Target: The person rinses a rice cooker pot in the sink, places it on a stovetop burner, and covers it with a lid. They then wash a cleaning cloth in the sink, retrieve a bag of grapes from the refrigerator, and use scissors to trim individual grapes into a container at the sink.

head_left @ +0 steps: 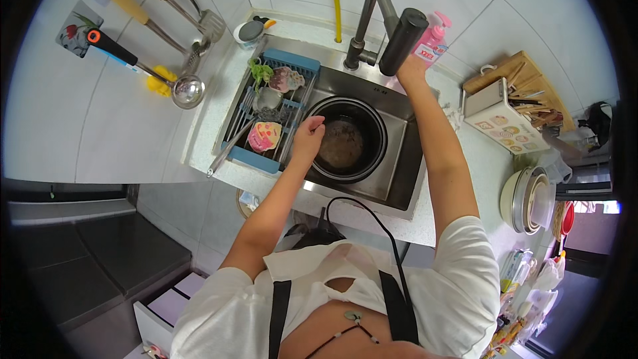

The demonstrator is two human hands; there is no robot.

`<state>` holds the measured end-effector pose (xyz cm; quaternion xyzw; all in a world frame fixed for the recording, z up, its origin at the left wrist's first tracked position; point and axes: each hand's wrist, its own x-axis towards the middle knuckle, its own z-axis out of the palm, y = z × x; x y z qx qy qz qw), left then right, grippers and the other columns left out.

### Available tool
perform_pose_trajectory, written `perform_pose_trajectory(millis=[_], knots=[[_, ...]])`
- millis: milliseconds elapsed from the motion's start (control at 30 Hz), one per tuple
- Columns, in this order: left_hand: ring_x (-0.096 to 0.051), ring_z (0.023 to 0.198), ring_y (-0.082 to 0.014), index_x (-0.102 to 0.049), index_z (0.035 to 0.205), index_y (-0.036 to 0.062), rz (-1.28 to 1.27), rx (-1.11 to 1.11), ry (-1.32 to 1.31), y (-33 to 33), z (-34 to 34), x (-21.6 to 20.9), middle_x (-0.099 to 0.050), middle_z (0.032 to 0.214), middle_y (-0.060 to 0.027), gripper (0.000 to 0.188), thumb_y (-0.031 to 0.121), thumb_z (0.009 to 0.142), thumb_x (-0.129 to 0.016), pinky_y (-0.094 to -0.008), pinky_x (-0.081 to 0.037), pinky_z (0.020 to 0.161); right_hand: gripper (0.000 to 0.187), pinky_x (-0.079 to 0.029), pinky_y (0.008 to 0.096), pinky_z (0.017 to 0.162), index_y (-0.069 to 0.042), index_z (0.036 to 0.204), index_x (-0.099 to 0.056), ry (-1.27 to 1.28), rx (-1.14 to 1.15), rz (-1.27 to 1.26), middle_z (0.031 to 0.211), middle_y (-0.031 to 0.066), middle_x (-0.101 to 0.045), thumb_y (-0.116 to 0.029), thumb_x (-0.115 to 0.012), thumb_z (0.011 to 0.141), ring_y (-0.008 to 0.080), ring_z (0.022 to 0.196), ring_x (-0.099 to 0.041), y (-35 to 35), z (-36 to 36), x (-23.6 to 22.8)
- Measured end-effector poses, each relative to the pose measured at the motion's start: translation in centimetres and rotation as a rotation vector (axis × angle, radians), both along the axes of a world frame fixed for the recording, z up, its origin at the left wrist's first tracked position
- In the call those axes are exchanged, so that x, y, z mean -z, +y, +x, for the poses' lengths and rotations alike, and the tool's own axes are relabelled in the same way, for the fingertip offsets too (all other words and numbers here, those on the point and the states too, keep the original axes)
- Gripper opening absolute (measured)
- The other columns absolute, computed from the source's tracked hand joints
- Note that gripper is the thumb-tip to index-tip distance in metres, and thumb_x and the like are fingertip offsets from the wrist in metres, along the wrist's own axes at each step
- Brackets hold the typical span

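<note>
Left hand (309, 134) grips pot (345, 138) rim.

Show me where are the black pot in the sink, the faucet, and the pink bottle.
black pot (372, 116): head view, on its right rim.
faucet (404, 40): head view, on its dark spout head.
pink bottle (433, 38): head view, on its body.

I see the black pot (345, 138) filling most of the sink (392, 179), leaving a gap on its right. The blue drying rack (266, 110) blocks the left; the faucet (385, 26) overhangs the back.
</note>
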<state>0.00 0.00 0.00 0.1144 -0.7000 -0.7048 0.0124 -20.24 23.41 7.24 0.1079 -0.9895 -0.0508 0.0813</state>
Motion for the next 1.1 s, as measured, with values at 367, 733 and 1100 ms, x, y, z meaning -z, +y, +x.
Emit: perform_pose_trajectory(millis=[367, 733, 1100], knots=[[-0.055, 0.087, -0.0141, -0.055, 0.101, 0.0014, -0.001, -0.059, -0.03, -2.0, 1.8, 1.3, -0.059, 0.094, -0.0079, 0.023, 0.005, 0.079, -0.053, -0.0241, -0.041, 0.077, 0.039, -0.042, 0.038, 0.081, -0.026, 0.12, -0.045, -0.122, 0.013, -0.077, 0.112, 0.0159, -0.05, -0.023, -0.045, 0.081, 0.0309, 0.099, -0.052, -1.5, -2.9, 1.9], [-0.055, 0.082, -0.0123, -0.055, 0.101, 0.0008, 0.02, -0.055, -0.038, -2.3, 2.7, 0.6, -0.06, 0.089, -0.0071, 0.023, 0.007, 0.079, -0.053, -0.0229, -0.042, 0.074, 0.039, -0.047, 0.044, 0.064, -0.018, 0.118, -0.043, -0.09, 0.138, -0.19, 0.083, 0.0183, -0.061, -0.016, -0.045, 0.08, 0.0354, 0.078, -0.06, 1.2, 3.6, 0.8], [-0.051, 0.089, -0.0098, -0.054, 0.104, 0.0008, 0.054, 0.113, -0.139, -3.8, 7.7, 0.9, -0.057, 0.096, -0.0032, 0.022, 0.005, 0.083, -0.05, -0.0212, -0.039, 0.08, 0.012, -0.044, 0.0353, 0.058, -0.004, 0.086, -0.056, -0.276, 0.475, -0.895, 0.068, 0.017, -0.058, -0.012, -0.048, 0.082, 0.0289, 0.064, -0.059, 4.3, 25.8, 9.5]])
